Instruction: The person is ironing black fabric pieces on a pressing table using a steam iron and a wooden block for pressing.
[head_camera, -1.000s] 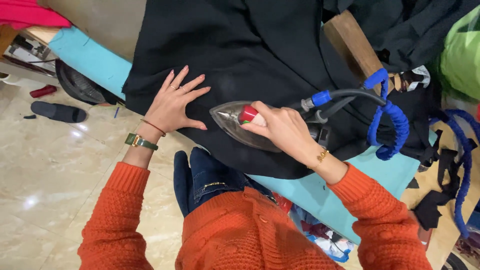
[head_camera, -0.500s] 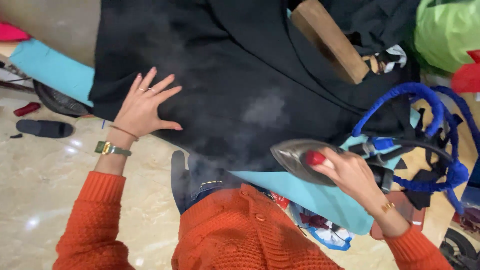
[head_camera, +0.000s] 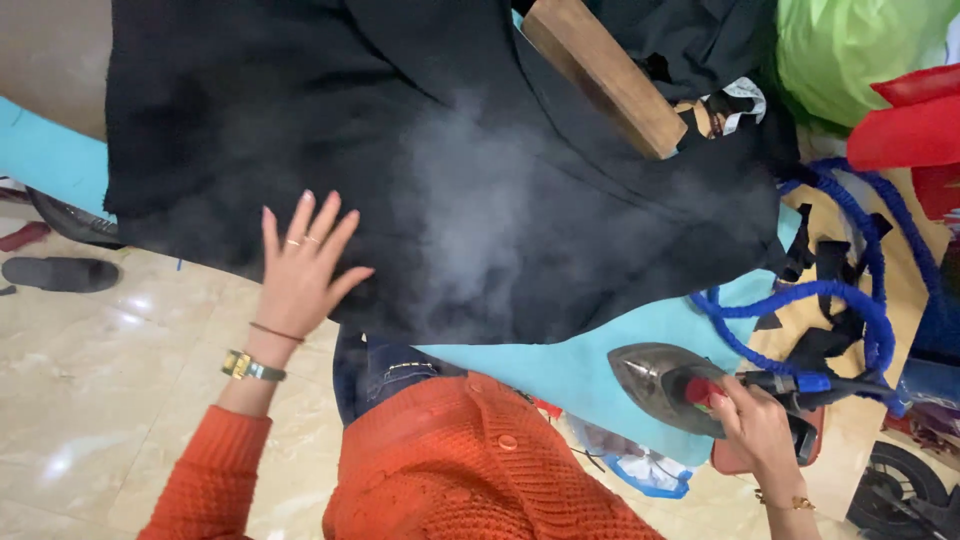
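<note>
A large black garment (head_camera: 420, 160) lies spread over a turquoise ironing surface (head_camera: 560, 365), with steam rising from its middle. My left hand (head_camera: 300, 265) rests flat on the garment's near edge, fingers spread. My right hand (head_camera: 755, 430) grips the handle of a grey steam iron (head_camera: 665, 380), which sits off the garment at the right end of the turquoise surface. A blue hose (head_camera: 850, 300) runs from the iron toward the right.
A wooden block (head_camera: 605, 75) lies on the garment at the top. Green (head_camera: 850, 50) and red (head_camera: 905, 125) items crowd the upper right. A dark slipper (head_camera: 60, 272) lies on the tiled floor (head_camera: 110, 400) at left. Black fabric scraps (head_camera: 825, 265) lie beside the hose.
The iron has moved from the middle of the garment to the right, off the cloth onto the turquoise surface. Steam now rises where it was. My left hand stays flat on the garment.
</note>
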